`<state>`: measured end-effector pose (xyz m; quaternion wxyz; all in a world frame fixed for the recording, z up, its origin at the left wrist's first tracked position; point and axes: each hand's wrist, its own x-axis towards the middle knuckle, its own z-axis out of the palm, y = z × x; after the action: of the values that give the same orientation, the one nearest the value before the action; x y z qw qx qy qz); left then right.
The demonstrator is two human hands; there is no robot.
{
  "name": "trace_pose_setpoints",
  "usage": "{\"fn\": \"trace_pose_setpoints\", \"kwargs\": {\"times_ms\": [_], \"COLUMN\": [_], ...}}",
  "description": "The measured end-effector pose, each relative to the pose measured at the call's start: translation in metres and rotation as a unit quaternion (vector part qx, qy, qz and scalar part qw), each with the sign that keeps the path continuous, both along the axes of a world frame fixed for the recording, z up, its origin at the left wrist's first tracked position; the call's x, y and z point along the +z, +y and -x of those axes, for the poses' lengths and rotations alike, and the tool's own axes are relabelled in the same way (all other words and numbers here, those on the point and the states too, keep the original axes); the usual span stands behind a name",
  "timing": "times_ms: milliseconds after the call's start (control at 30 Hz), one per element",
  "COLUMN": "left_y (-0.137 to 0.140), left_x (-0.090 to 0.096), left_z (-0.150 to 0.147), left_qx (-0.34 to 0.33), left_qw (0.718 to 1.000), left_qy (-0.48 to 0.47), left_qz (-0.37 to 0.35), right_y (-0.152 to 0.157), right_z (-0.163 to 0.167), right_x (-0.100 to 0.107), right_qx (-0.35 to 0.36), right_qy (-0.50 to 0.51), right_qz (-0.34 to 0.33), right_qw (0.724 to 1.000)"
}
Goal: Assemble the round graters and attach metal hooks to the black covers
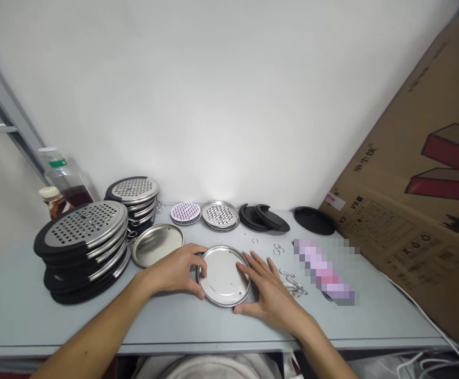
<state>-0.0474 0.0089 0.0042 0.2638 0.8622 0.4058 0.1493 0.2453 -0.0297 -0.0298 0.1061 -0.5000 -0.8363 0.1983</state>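
Observation:
A shallow round metal plate (223,279) with a raised rim and small holes lies on the table in front of me. My left hand (180,268) grips its left edge, fingers curled over the rim and thumb low at the side. At the right edge, my right hand (265,289) holds the same plate, with fingertips on the rim and thumb by the lower edge. Another round metal plate (156,246) rests just beyond my left hand. Several metal carabiner clips (292,284) lie in a small heap beside my right hand, with metal rings (278,249) farther back.
Stacks of round graters with black edging (83,226) stand at left, near bottles (69,181). Along the wall are a purple-toned grater disc (186,212), a metal grater disc (219,216), black curved pieces (263,217) and a black disc (315,219). A large cardboard box (411,210) leans at right.

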Motion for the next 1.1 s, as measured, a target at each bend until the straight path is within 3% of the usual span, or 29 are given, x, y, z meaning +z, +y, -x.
{"fn": "trace_pose_setpoints", "kwargs": {"times_ms": [467,600,700,767,933,1100], "left_y": [-0.004,-0.001,0.025,0.053,0.118,0.141], "left_x": [-0.002,0.003,0.009,0.011,0.006,-0.008], "left_z": [0.001,0.003,0.005,0.009,0.022,0.032], "left_qx": [0.0,0.063,0.193,0.261,0.326,0.335], "left_qw": [1.0,0.998,0.977,0.957,0.936,0.931], "left_qy": [-0.001,-0.003,0.038,0.084,0.123,0.137], "left_qz": [-0.012,-0.026,-0.086,-0.09,-0.06,-0.046], "right_y": [-0.001,0.001,0.003,0.003,0.004,0.003], "right_z": [0.001,-0.002,-0.004,-0.004,-0.005,-0.005], "right_x": [0.002,-0.006,-0.012,-0.015,-0.016,-0.013], "right_qx": [-0.003,0.003,0.008,0.009,0.008,0.005], "right_qy": [0.001,0.0,-0.004,-0.009,-0.007,0.011], "right_qz": [0.005,-0.012,-0.02,-0.023,-0.023,-0.013], "right_qw": [1.0,1.0,1.0,1.0,1.0,1.0]}}
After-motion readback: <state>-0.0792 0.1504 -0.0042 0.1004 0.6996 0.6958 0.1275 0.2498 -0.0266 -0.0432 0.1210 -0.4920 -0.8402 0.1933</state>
